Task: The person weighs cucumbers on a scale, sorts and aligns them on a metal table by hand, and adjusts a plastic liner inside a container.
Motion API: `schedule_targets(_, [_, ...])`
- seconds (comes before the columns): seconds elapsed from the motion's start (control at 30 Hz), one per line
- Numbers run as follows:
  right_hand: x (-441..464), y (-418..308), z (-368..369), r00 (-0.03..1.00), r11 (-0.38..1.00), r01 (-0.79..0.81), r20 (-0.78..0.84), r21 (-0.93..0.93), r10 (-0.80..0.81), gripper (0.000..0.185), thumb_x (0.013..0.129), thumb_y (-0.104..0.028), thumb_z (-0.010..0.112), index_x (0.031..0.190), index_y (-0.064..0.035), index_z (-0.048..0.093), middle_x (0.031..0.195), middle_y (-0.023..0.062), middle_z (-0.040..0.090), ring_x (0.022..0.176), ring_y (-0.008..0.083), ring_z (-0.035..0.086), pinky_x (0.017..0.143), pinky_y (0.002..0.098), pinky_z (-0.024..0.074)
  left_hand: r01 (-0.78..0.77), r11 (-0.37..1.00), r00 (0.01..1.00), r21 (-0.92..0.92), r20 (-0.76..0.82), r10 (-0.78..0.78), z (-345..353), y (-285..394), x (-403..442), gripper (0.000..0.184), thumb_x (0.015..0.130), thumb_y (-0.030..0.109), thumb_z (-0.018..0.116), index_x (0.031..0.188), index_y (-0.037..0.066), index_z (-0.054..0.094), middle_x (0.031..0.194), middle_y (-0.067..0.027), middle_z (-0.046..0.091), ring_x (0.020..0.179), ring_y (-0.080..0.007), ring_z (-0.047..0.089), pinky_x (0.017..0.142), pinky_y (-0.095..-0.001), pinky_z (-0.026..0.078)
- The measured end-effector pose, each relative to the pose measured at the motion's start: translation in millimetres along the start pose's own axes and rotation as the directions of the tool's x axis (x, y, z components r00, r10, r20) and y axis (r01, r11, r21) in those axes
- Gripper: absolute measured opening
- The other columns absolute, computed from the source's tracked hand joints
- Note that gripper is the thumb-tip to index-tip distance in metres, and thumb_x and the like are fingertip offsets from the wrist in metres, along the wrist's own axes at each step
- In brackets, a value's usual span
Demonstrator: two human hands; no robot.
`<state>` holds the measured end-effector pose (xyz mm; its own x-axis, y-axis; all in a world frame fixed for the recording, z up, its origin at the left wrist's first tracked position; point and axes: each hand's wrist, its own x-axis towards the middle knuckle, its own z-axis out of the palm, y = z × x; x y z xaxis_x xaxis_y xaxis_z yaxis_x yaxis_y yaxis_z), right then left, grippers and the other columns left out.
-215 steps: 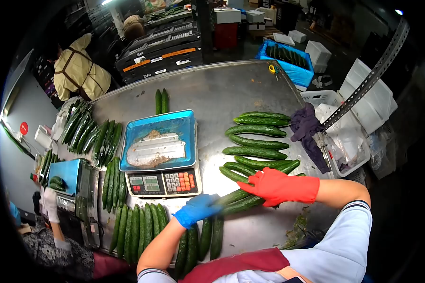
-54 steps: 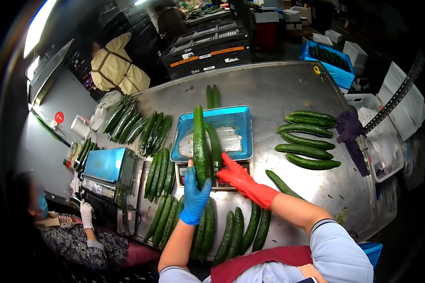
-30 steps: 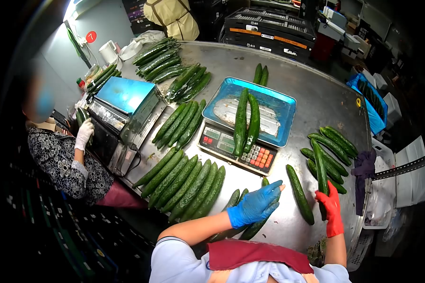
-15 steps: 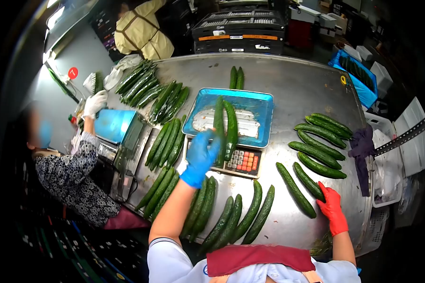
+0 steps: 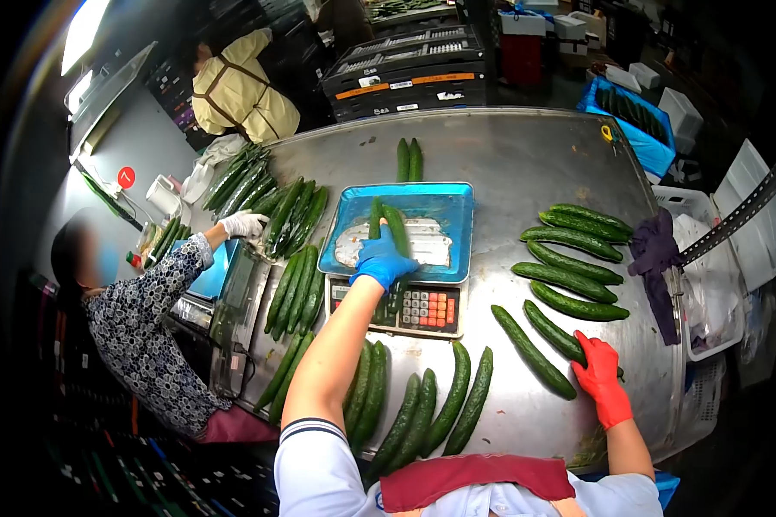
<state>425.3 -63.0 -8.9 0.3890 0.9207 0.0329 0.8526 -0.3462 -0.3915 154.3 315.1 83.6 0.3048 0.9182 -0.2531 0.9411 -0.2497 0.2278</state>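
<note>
Blue glove over the left hand [image 5: 384, 260], which lies palm down across a pair of cucumbers [image 5: 394, 221] resting lengthwise on the scale tray [image 5: 459, 196]. Its fingers are partly bent, the thumb spread out to the right, and one bare fingertip shows past the glove — how firmly it grips cannot be told, since its own back covers the contact. The pair's lower ends reach down over the front of the scale [image 5: 431, 308], partly behind the wrist and forearm, which also hide much of the display.

The right hand [image 5: 600, 376], in a red glove, is curled part-way around the lower end of a single cucumber [image 5: 553, 329] on the metal table [image 5: 500, 241]. Thumb and fingers sit on either side of it; the middle of that end is covered, though a tip peeks out beyond the glove. Another cucumber [image 5: 533, 351] lies just to its left.

At the near edge, the left arm cuts across a row of cucumbers [image 5: 470, 401] — several are only partly visible. A co-worker's white-gloved hand [image 5: 245, 224] is beside glossy cucumbers [image 5: 297, 217]; whether it touches them is hard to make out.
</note>
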Motion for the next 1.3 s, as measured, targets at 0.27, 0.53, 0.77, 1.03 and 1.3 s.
schedule_targets(0.27, [1.9,5.0,-14.2,0.996,0.995,0.001,0.090,0.101,-0.010,0.057,0.069,-0.022,0.069,0.123,-0.0092,0.054,0.098,0.0144,0.060,0.089,0.0342,0.056,0.082,0.0417,0.0447,-0.180,0.974,0.948,-0.137,-0.289,0.135,14.3,-12.0,-17.0,0.119,0.059,0.040,0.078,0.146,0.007,0.004,0.119,-0.0309,0.045,0.103,-0.0404,0.053,0.087,-0.0441,0.046])
schedule_targets(0.53, [44.7,-91.4,-15.4,0.989,0.718,0.147,-0.089,0.680,-0.118,0.039,0.087,-0.017,0.058,0.124,-0.0049,0.053,0.111,0.0166,0.061,0.091,0.0228,0.061,0.083,0.0320,0.0479,-0.564,0.798,0.745,-0.209,-0.546,0.384,14.7,29.5,-123.7,0.111,0.062,0.019,0.077,0.144,-0.002,0.004,0.130,-0.0258,0.032,0.120,-0.0370,0.038,0.101,-0.0406,0.035])
schedule_targets(0.77, [57.0,-189.4,36.8,0.976,0.230,-0.101,0.141,0.968,-0.165,0.049,0.094,-0.036,0.049,0.126,0.0011,0.049,0.108,0.0119,0.062,0.103,0.0205,0.056,0.091,0.0303,0.0414,-0.640,0.564,0.765,-0.522,-0.499,0.408,70.7,42.4,-176.8,0.106,0.066,0.021,0.078,0.145,0.004,0.009,0.136,-0.0235,0.027,0.124,-0.0347,0.035,0.102,-0.0400,0.033])
schedule_targets(1.03, [22.6,-203.6,3.6,0.919,-0.140,-0.393,0.382,0.909,-0.101,0.037,0.093,-0.027,0.053,0.116,0.0034,0.053,0.099,0.0077,0.061,0.088,0.0145,0.057,0.081,0.0294,0.0467,-0.411,0.225,0.879,-0.884,-0.318,0.357,103.9,13.3,-199.0,0.066,0.086,0.004,0.050,0.144,0.002,0.018,0.147,-0.0163,0.020,0.136,-0.0258,0.022,0.110,-0.0337,0.019])
schedule_targets(1.3, [5.9,-217.3,-16.9,0.979,0.209,-0.203,0.202,0.957,0.025,0.042,0.089,-0.027,0.058,0.117,0.0028,0.052,0.099,0.0085,0.060,0.088,0.0147,0.055,0.080,0.0283,0.0443,-0.063,-0.231,0.917,-0.971,-0.148,0.370,84.0,22.9,-231.4,0.053,0.090,0.012,0.054,0.137,0.002,0.032,0.126,-0.0100,0.050,0.113,-0.0184,0.049,0.098,-0.0306,0.039])
